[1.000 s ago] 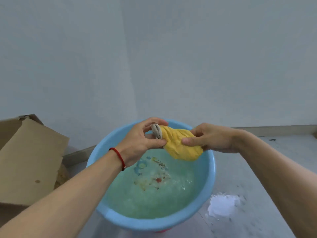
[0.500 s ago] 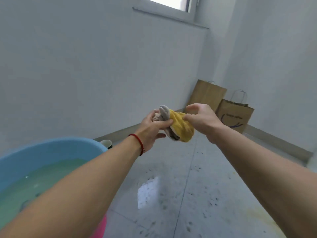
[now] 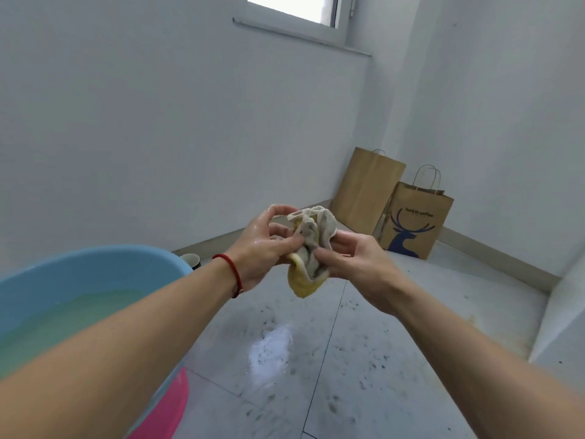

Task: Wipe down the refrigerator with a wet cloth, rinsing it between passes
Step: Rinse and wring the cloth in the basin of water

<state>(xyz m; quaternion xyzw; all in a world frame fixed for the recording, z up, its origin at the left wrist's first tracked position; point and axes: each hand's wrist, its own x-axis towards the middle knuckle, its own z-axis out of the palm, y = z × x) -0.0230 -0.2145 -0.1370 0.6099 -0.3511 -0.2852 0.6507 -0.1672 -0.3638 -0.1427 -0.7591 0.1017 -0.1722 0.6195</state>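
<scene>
A blue basin of greenish water fills the eight o'clock corner. Two brown paper bags lean in the room corner at two o'clock. At centre, the left hand and right hand both clutch the bunched yellow-and-grey cloth, above the floor and clear of the basin.

basin: cut by left edge | pink tub: mostly hidden under basin | cup: half behind basin rim
</scene>
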